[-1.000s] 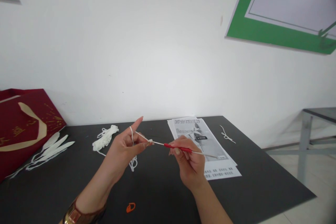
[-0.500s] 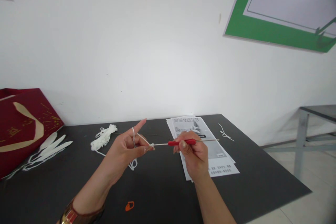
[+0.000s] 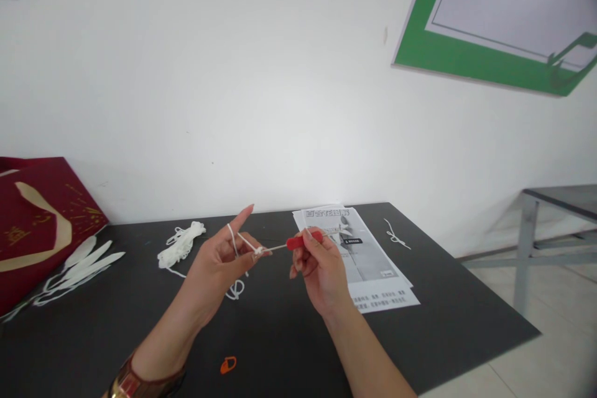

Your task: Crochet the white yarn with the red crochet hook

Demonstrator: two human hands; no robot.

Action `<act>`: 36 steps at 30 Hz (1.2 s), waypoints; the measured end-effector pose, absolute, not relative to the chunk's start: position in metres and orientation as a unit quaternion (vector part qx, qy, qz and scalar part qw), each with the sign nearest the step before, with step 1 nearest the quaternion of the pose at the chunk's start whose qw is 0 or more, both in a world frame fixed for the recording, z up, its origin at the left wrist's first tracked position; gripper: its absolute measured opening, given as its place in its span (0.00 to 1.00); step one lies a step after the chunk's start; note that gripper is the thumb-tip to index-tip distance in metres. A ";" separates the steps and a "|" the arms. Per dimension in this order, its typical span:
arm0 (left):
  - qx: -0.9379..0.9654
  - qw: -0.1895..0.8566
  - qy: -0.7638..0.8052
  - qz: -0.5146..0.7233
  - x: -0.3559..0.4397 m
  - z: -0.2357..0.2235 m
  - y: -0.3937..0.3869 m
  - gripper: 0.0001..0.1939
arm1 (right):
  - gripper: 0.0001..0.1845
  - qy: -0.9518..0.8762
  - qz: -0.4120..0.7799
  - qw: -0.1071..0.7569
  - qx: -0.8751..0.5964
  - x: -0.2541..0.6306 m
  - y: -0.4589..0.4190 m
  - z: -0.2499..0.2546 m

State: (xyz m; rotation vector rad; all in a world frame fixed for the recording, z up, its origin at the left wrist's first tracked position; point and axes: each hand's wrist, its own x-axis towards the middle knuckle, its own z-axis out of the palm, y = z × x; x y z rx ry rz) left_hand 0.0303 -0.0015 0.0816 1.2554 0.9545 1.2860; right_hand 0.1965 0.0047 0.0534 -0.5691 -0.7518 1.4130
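Observation:
My left hand (image 3: 219,267) pinches a strand of white yarn (image 3: 245,242) between thumb and fingers, with the raised index finger carrying a loop of it. My right hand (image 3: 321,267) is closed around the red grip of a crochet hook (image 3: 298,240). The hook's thin metal shaft points left and meets the small knot of yarn at my left fingertips; its very tip is hidden there. A loose tail of yarn dangles below my left hand, and a skein of white yarn (image 3: 181,245) lies on the table behind it.
On the black table (image 3: 280,336) lie an orange stitch marker (image 3: 228,365), printed sheets (image 3: 373,261), a short tied piece of yarn (image 3: 395,234) and several white crocheted leaf-shaped pieces (image 3: 93,264). A dark red bag (image 3: 46,199) stands at the left, against the wall.
My right hand has shifted left and rolled over, bringing the crochet hook closer to my left fingers and tilting its back end upward. The left hand keeps its pinch on the yarn.

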 end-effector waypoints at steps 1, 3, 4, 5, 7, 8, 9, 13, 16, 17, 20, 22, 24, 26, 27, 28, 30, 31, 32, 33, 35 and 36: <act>0.549 0.496 0.404 0.538 0.029 0.081 -0.001 0.39 | 0.09 -0.321 0.632 0.659 -0.253 0.195 0.005 0.053; 0.614 0.412 0.415 0.530 0.026 0.080 -0.001 0.36 | 0.08 -0.300 0.641 0.661 -0.250 0.192 0.005 0.051; 0.646 0.366 0.417 0.525 0.025 0.079 -0.001 0.36 | 0.08 -0.290 0.645 0.663 -0.247 0.192 0.006 0.050; 0.673 0.325 0.414 0.520 0.024 0.079 -0.001 0.36 | 0.08 -0.281 0.649 0.663 -0.244 0.191 0.006 0.050; 0.705 0.270 0.404 0.517 0.025 0.079 -0.003 0.35 | 0.08 -0.267 0.660 0.660 -0.239 0.191 0.007 0.049; 0.710 0.256 0.402 0.519 0.026 0.078 -0.004 0.34 | 0.08 -0.261 0.666 0.657 -0.236 0.191 0.007 0.049; 0.710 0.248 0.404 0.521 0.027 0.078 -0.005 0.32 | 0.07 -0.257 0.672 0.654 -0.233 0.191 0.007 0.049; 0.701 0.238 0.418 0.527 0.031 0.078 -0.007 0.28 | 0.07 -0.244 0.691 0.642 -0.226 0.190 0.007 0.049; 0.684 0.244 0.430 0.536 0.032 0.077 -0.007 0.27 | 0.07 -0.240 0.696 0.638 -0.227 0.190 0.006 0.048; 0.672 0.253 0.434 0.544 0.033 0.077 -0.006 0.27 | 0.07 -0.237 0.697 0.637 -0.229 0.189 0.006 0.048; 0.612 0.323 0.438 0.574 0.038 0.077 -0.005 0.29 | 0.07 -0.224 0.706 0.628 -0.239 0.188 0.006 0.047; 0.561 0.385 0.435 0.590 0.042 0.079 -0.006 0.32 | 0.08 -0.213 0.715 0.620 -0.245 0.188 0.006 0.046; 0.521 0.430 0.431 0.598 0.045 0.082 -0.006 0.35 | 0.08 -0.209 0.717 0.618 -0.246 0.188 0.006 0.046; 0.506 0.448 0.428 0.601 0.046 0.084 -0.008 0.37 | 0.07 -0.213 0.710 0.626 -0.242 0.188 0.006 0.046; 0.504 0.447 0.427 0.603 0.046 0.085 -0.009 0.37 | 0.07 -0.218 0.705 0.631 -0.238 0.189 0.006 0.046; 0.503 0.444 0.427 0.607 0.046 0.086 -0.009 0.37 | 0.07 -0.221 0.702 0.635 -0.235 0.189 0.006 0.046; 0.503 0.437 0.426 0.613 0.045 0.086 -0.010 0.37 | 0.07 -0.222 0.702 0.636 -0.231 0.189 0.007 0.046; 0.502 0.437 0.424 0.614 0.045 0.087 -0.011 0.37 | 0.07 -0.220 0.705 0.634 -0.229 0.189 0.007 0.046; 0.500 0.440 0.422 0.615 0.045 0.087 -0.011 0.37 | 0.06 -0.218 0.708 0.632 -0.229 0.189 0.007 0.046; 0.498 0.443 0.422 0.614 0.045 0.087 -0.012 0.37 | 0.06 -0.216 0.710 0.629 -0.229 0.189 0.007 0.046; 0.496 0.448 0.425 0.610 0.046 0.088 -0.012 0.37 | 0.06 -0.217 0.713 0.625 -0.231 0.190 0.006 0.046; 0.495 0.450 0.427 0.608 0.047 0.088 -0.012 0.38 | 0.06 -0.221 0.711 0.625 -0.233 0.191 0.006 0.046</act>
